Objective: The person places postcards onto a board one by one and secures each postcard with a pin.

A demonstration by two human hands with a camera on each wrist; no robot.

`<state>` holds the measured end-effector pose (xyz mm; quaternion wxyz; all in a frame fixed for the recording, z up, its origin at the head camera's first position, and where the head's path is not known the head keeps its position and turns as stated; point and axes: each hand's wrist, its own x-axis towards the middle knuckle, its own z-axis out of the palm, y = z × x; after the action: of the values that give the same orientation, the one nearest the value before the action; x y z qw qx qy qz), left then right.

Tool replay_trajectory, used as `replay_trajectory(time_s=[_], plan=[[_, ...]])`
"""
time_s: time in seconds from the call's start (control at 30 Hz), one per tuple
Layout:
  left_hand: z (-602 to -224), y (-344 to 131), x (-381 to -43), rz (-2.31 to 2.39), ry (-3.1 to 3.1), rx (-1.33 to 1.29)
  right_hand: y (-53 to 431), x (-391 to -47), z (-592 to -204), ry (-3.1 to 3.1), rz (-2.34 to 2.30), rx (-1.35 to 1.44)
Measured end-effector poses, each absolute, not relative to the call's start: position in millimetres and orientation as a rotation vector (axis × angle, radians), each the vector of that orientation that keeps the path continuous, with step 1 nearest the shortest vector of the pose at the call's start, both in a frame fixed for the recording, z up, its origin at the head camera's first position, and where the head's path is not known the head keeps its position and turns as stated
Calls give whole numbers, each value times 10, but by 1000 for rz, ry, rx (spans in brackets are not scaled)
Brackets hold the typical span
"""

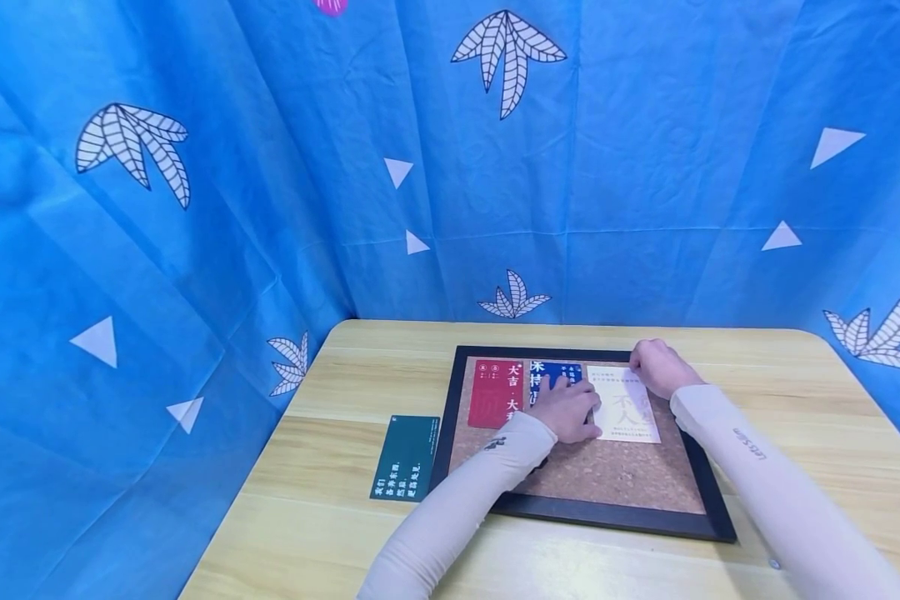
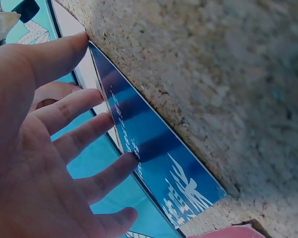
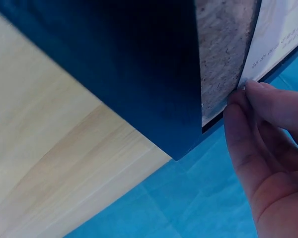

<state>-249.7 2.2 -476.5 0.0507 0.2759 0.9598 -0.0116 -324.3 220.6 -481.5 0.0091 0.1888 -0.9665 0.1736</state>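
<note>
A black-framed cork board (image 1: 607,479) lies on the table. My right hand (image 1: 663,367) pinches the upper right corner of a white card (image 1: 622,408) near the frame; in the right wrist view thumb and finger (image 3: 243,134) meet at that corner. Whether a small pin sits between them cannot be told. My left hand (image 1: 566,410) rests over a blue card (image 2: 154,134), fingers spread and fairly straight. Its thumb touches down where the blue and white cards meet, and its fingertips lie along the blue card's edge. A red card (image 1: 491,396) lies left of the blue one.
A dark green card (image 1: 405,458) lies on the wooden table (image 1: 330,400) left of the board. Blue patterned curtains (image 1: 630,167) hang behind and to the left. A small round thing (image 1: 775,564) is on the table beside the right sleeve.
</note>
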Motion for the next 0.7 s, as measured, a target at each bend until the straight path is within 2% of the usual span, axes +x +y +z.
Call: replay_trajectory(time_s=[0.33, 0.7], plan=[[-4767, 35, -2498, -44, 2917, 853, 2185, -3228, -4799, -3107, 538, 486], [-4761, 30, -2490, -40, 2918, 837, 2228, -3182, -4813, -3020, 552, 604]])
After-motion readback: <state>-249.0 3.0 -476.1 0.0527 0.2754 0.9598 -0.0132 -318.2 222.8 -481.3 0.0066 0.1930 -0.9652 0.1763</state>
